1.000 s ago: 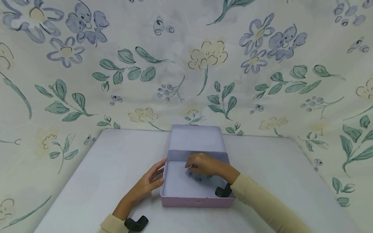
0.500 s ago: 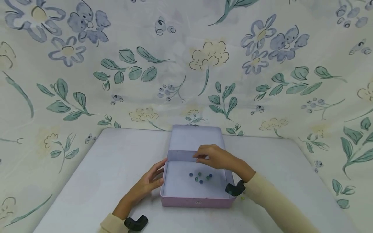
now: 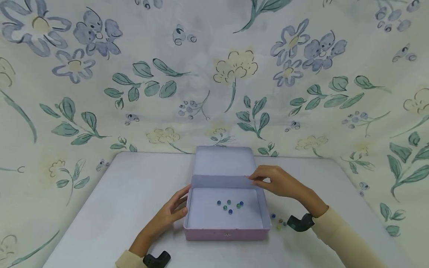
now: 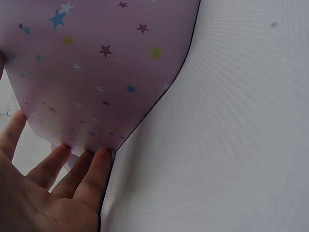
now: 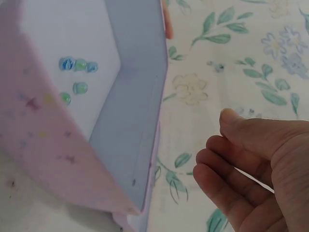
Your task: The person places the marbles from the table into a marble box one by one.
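A pink metal box (image 3: 207, 235), lid up at the back, stands mid-table; the left wrist view shows printed stars on its side (image 4: 106, 67). Inside, several blue and green glass marbles (image 3: 230, 212) lie scattered on the pale floor. My left hand (image 3: 167, 214) rests its fingers (image 4: 94, 179) against the left wall, thumb near the rim. Over the back right corner, my right hand (image 3: 283, 182) hovers with loosely bent fingers. Nothing shows between those fingers (image 5: 212, 181) in the right wrist view.
Several more marbles (image 3: 273, 216), blue, brownish and yellow-green, lie on the white table (image 3: 147, 175) just right of the box. The raised lid (image 3: 225, 160) stands near the table's back edge. Floral cloth (image 3: 201, 85) hangs behind. Each wrist carries a black camera (image 3: 301, 222).
From among the marbles inside, my right hand has risen and moved right to the back right corner, uncovering them and then the marbles beside the box. The left hand keeps its place.
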`<state>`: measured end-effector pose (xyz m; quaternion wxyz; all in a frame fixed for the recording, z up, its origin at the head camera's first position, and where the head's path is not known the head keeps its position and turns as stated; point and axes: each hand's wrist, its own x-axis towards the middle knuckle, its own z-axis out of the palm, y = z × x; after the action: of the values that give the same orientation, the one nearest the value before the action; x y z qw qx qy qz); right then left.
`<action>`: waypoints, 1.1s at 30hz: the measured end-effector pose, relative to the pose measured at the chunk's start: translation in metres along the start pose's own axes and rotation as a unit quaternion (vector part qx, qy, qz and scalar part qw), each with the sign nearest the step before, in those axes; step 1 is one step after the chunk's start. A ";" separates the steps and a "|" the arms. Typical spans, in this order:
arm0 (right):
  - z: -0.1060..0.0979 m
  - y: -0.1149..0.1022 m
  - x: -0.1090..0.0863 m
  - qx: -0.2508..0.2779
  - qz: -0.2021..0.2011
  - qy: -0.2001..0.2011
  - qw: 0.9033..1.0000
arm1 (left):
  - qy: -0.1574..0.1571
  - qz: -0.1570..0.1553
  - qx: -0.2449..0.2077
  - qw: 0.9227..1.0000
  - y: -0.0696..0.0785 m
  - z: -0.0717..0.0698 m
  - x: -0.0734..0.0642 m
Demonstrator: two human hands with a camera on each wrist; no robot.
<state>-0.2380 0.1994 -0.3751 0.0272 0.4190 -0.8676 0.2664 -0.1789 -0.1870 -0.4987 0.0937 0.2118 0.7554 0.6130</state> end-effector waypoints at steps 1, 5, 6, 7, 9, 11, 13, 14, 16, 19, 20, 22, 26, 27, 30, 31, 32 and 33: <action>-0.001 0.001 -0.004 0.001 0.006 0.002 1.000 | 0.003 -0.001 -0.001 1.000 0.000 0.000 0.000; -0.003 0.007 -0.021 0.005 0.032 0.008 0.999 | 0.004 0.004 -0.002 1.000 0.001 -0.002 -0.001; -0.002 0.009 -0.025 0.003 0.038 0.011 0.999 | 0.002 0.006 -0.003 1.000 0.001 -0.003 0.000; -0.002 0.012 -0.030 0.000 0.041 0.017 0.999 | 0.000 0.009 -0.003 1.000 0.002 -0.004 0.000; 0.000 0.017 -0.041 -0.004 0.046 0.028 0.999 | -0.002 0.014 -0.002 1.000 0.003 -0.005 0.001; 0.003 0.023 -0.051 -0.006 0.045 0.041 0.998 | -0.003 0.018 0.001 1.000 0.003 -0.006 0.003; 0.006 0.029 -0.061 -0.002 0.043 0.048 0.998 | -0.003 0.020 0.000 1.000 0.004 -0.006 0.004; 0.008 0.031 -0.066 -0.001 0.042 0.049 0.998 | -0.003 0.020 0.000 1.000 0.004 -0.006 0.004; 0.012 0.035 -0.074 0.004 0.041 0.052 0.998 | -0.002 0.017 -0.003 1.000 0.004 -0.005 0.003; 0.015 0.037 -0.082 0.012 0.052 0.055 0.997 | 0.000 0.010 -0.007 1.000 0.003 -0.002 0.003; 0.016 0.038 -0.084 0.014 0.057 0.056 0.997 | 0.001 0.009 -0.006 1.000 0.003 -0.002 0.002; 0.018 0.039 -0.089 0.024 0.070 0.055 0.996 | 0.002 0.007 -0.008 1.000 0.002 0.000 0.001; 0.026 0.042 -0.096 0.039 0.079 0.047 0.995 | 0.004 0.005 -0.008 1.000 0.000 0.001 -0.001; 0.029 0.043 -0.097 0.044 0.081 0.043 0.995 | 0.004 0.004 -0.009 1.000 0.000 0.001 -0.001; 0.036 0.046 -0.102 0.056 0.083 0.027 0.995 | 0.003 0.006 -0.009 1.000 -0.001 0.001 0.000; 0.039 0.047 -0.103 0.058 0.084 0.022 0.995 | 0.003 0.006 -0.009 1.000 -0.001 0.001 0.000; 0.042 0.047 -0.103 0.058 0.084 0.019 0.995 | 0.003 0.006 -0.010 1.000 -0.001 0.001 -0.001; 0.044 0.048 -0.104 0.058 0.086 0.016 0.994 | 0.003 0.007 -0.010 1.000 -0.001 0.001 -0.001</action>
<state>-0.1985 0.2766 -0.4625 -0.0067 0.3394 -0.8829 0.3243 -0.1779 -0.1864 -0.5003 0.0895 0.2143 0.7482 0.6215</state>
